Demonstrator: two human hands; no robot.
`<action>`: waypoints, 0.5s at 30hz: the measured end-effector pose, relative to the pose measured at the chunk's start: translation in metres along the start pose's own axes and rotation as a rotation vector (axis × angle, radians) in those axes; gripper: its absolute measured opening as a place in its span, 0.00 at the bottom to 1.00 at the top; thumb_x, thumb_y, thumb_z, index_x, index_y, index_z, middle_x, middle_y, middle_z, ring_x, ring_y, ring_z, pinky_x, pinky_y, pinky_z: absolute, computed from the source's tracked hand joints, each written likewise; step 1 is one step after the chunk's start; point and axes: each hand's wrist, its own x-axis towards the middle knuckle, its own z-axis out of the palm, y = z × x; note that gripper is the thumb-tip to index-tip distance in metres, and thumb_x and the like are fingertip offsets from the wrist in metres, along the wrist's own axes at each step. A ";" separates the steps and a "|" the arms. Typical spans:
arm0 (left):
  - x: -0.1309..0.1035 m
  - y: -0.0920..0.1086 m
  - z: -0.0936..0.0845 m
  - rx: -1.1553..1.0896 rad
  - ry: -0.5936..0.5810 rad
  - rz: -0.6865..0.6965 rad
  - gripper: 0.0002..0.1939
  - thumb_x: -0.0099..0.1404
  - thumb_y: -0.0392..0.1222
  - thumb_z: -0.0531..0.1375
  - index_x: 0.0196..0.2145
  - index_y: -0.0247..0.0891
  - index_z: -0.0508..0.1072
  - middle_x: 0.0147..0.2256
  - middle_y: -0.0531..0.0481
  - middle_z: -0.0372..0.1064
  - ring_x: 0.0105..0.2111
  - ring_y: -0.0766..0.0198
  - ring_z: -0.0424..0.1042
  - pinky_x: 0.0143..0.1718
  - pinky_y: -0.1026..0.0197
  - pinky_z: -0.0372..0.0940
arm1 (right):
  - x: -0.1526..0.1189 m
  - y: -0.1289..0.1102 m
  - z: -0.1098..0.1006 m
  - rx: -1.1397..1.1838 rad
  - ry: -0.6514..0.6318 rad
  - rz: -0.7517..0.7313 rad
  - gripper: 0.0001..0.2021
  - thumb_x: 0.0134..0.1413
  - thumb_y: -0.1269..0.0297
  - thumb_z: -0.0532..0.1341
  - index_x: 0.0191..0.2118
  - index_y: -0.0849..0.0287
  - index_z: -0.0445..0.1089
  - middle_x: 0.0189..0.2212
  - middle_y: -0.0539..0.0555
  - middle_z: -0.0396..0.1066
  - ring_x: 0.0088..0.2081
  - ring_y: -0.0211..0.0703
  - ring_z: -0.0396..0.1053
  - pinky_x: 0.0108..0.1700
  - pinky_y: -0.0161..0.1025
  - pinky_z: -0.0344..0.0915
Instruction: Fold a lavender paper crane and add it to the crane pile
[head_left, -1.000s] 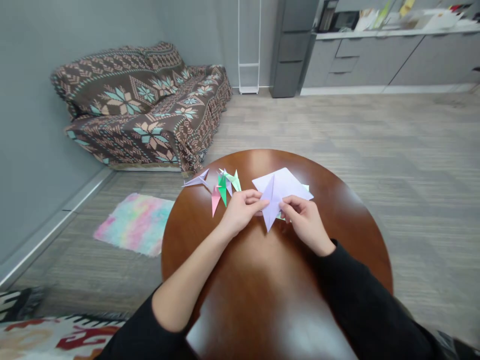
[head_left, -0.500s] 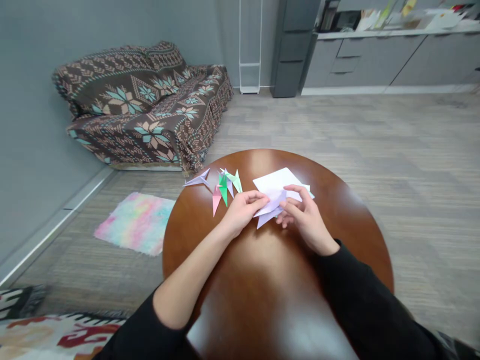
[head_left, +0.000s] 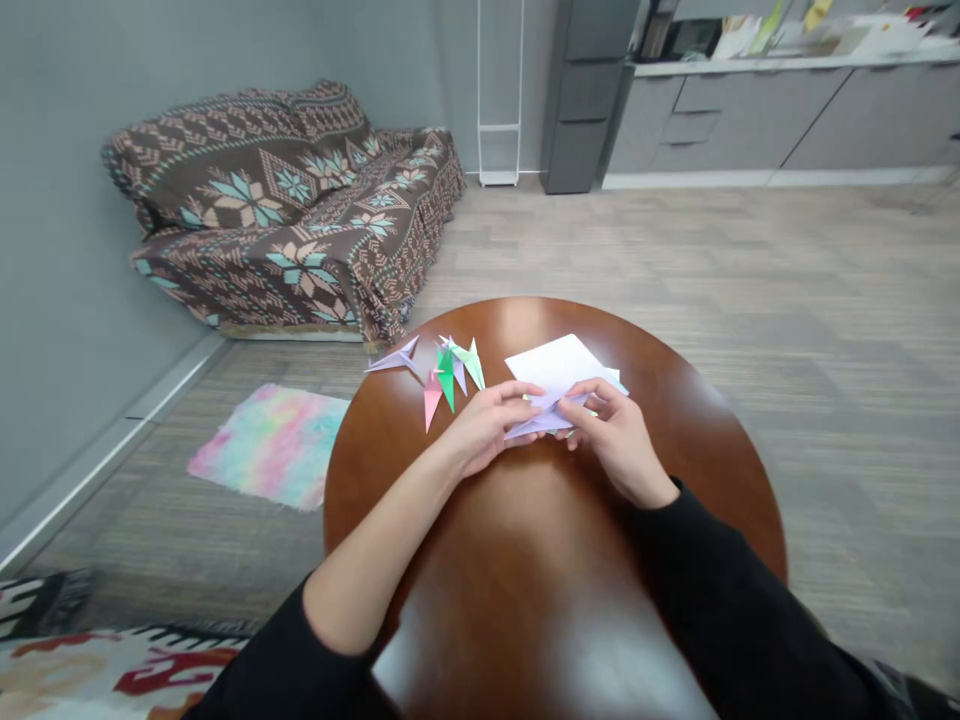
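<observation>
Both hands grip a folded piece of lilac origami paper (head_left: 534, 424) above the round table. My left hand (head_left: 493, 424) is closed on its left side, fingers over the top. On the right side, my right hand (head_left: 609, 432) pinches the paper between thumb and fingers. Behind the hands lies white paper (head_left: 559, 362), partly covered by them. Left of my left hand is a group of folded paper figures, among them a pink one (head_left: 433, 400), a green one (head_left: 446, 376) and a pale green one (head_left: 474, 362). A lilac folded figure (head_left: 397, 358) lies farther left.
The brown round table (head_left: 517, 560) carries all the paper. A sofa (head_left: 300, 210) with a patterned cover stands behind at left, and a fluffy pastel rug (head_left: 274, 445) lies on the floor. Grey kitchen cabinets (head_left: 735, 125) line the back right.
The lilac paper has turned and lies flatter; its point no longer hangs down toward me. My left fingers have shifted over its top, and my right index finger has drawn in closer.
</observation>
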 end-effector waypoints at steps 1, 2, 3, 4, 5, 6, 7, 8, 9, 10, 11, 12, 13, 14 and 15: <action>0.000 0.001 0.000 -0.028 0.040 0.013 0.17 0.55 0.34 0.69 0.44 0.36 0.74 0.34 0.48 0.77 0.32 0.66 0.76 0.33 0.67 0.69 | 0.000 0.000 -0.001 -0.008 0.025 -0.031 0.18 0.43 0.55 0.75 0.33 0.58 0.69 0.26 0.48 0.73 0.23 0.38 0.74 0.21 0.31 0.68; 0.000 0.002 0.001 -0.057 0.081 0.034 0.17 0.57 0.34 0.68 0.45 0.36 0.73 0.36 0.47 0.77 0.34 0.66 0.77 0.35 0.66 0.70 | 0.001 0.001 -0.001 -0.015 0.053 -0.060 0.17 0.43 0.56 0.75 0.32 0.59 0.70 0.26 0.48 0.72 0.24 0.38 0.74 0.21 0.32 0.68; 0.000 0.004 0.002 -0.087 0.117 0.062 0.16 0.59 0.35 0.67 0.45 0.36 0.72 0.38 0.46 0.76 0.35 0.65 0.77 0.37 0.65 0.71 | 0.001 0.001 -0.002 -0.022 0.083 -0.088 0.16 0.43 0.57 0.75 0.31 0.59 0.71 0.26 0.49 0.72 0.24 0.39 0.75 0.21 0.32 0.69; 0.000 0.005 0.003 -0.115 0.140 0.089 0.15 0.60 0.35 0.66 0.46 0.36 0.72 0.39 0.45 0.76 0.36 0.64 0.78 0.38 0.64 0.71 | 0.002 0.002 -0.002 -0.030 0.113 -0.117 0.15 0.43 0.58 0.75 0.31 0.60 0.72 0.26 0.49 0.72 0.25 0.40 0.75 0.21 0.32 0.69; 0.000 0.006 0.004 -0.137 0.151 0.112 0.15 0.61 0.36 0.66 0.46 0.37 0.71 0.39 0.45 0.76 0.37 0.64 0.78 0.40 0.62 0.72 | 0.002 0.002 -0.003 -0.040 0.142 -0.148 0.14 0.44 0.59 0.75 0.31 0.60 0.72 0.26 0.49 0.72 0.25 0.40 0.76 0.22 0.32 0.69; 0.000 0.006 0.005 -0.151 0.147 0.127 0.14 0.62 0.37 0.65 0.46 0.37 0.71 0.40 0.46 0.76 0.37 0.63 0.78 0.41 0.61 0.73 | 0.002 0.002 -0.003 -0.053 0.168 -0.180 0.13 0.44 0.60 0.75 0.30 0.60 0.73 0.27 0.49 0.73 0.25 0.40 0.76 0.22 0.32 0.69; -0.001 0.007 0.006 -0.158 0.130 0.137 0.14 0.62 0.38 0.65 0.46 0.38 0.70 0.40 0.46 0.76 0.37 0.63 0.78 0.42 0.60 0.73 | 0.002 0.002 -0.003 -0.067 0.192 -0.212 0.12 0.44 0.62 0.75 0.30 0.60 0.74 0.27 0.49 0.73 0.25 0.39 0.76 0.22 0.31 0.69; -0.001 0.007 0.006 -0.158 0.108 0.147 0.15 0.62 0.38 0.66 0.46 0.39 0.70 0.40 0.47 0.76 0.36 0.63 0.79 0.44 0.59 0.73 | 0.002 0.002 -0.002 -0.082 0.216 -0.243 0.11 0.44 0.63 0.75 0.30 0.60 0.74 0.27 0.49 0.73 0.25 0.39 0.76 0.22 0.31 0.69; -0.001 0.006 0.007 -0.154 0.085 0.156 0.15 0.61 0.37 0.67 0.45 0.39 0.71 0.40 0.48 0.76 0.36 0.63 0.79 0.45 0.58 0.73 | 0.001 0.002 -0.002 -0.095 0.240 -0.269 0.10 0.44 0.64 0.75 0.30 0.60 0.75 0.27 0.49 0.73 0.25 0.38 0.75 0.22 0.31 0.69; -0.002 0.005 0.007 -0.148 0.064 0.167 0.15 0.60 0.37 0.68 0.44 0.39 0.72 0.40 0.49 0.76 0.37 0.63 0.79 0.46 0.58 0.72 | 0.001 0.001 -0.002 -0.107 0.266 -0.293 0.09 0.44 0.65 0.74 0.30 0.60 0.75 0.27 0.49 0.73 0.25 0.38 0.75 0.22 0.31 0.69; -0.002 0.004 0.007 -0.145 0.048 0.184 0.14 0.59 0.36 0.69 0.43 0.38 0.73 0.39 0.50 0.77 0.37 0.64 0.79 0.48 0.58 0.72 | 0.001 0.000 -0.001 -0.119 0.291 -0.313 0.09 0.44 0.66 0.74 0.29 0.60 0.75 0.27 0.49 0.73 0.24 0.38 0.75 0.21 0.32 0.69; -0.002 0.003 0.006 -0.143 0.038 0.206 0.13 0.59 0.36 0.69 0.41 0.37 0.74 0.38 0.50 0.77 0.37 0.65 0.79 0.50 0.58 0.71 | 0.001 0.000 -0.001 -0.132 0.314 -0.329 0.08 0.45 0.66 0.74 0.29 0.60 0.75 0.27 0.49 0.73 0.24 0.38 0.75 0.21 0.32 0.69; -0.001 0.002 0.006 -0.141 0.033 0.232 0.12 0.59 0.35 0.69 0.40 0.36 0.75 0.38 0.50 0.77 0.38 0.66 0.78 0.51 0.59 0.71 | 0.000 -0.001 0.000 -0.146 0.330 -0.343 0.08 0.45 0.67 0.74 0.29 0.60 0.75 0.27 0.49 0.73 0.24 0.39 0.75 0.21 0.32 0.70; -0.001 0.001 0.005 -0.135 0.027 0.258 0.11 0.58 0.35 0.70 0.40 0.36 0.77 0.37 0.50 0.77 0.40 0.66 0.78 0.52 0.59 0.70 | 0.000 -0.001 0.000 -0.158 0.337 -0.355 0.07 0.46 0.67 0.74 0.29 0.59 0.75 0.26 0.49 0.73 0.25 0.39 0.75 0.21 0.33 0.70; -0.001 0.000 0.004 -0.121 0.020 0.284 0.12 0.58 0.35 0.70 0.40 0.36 0.78 0.37 0.50 0.77 0.40 0.66 0.78 0.53 0.60 0.70 | 0.000 0.000 -0.001 -0.169 0.334 -0.367 0.07 0.46 0.67 0.73 0.30 0.59 0.76 0.27 0.50 0.73 0.25 0.39 0.74 0.21 0.33 0.71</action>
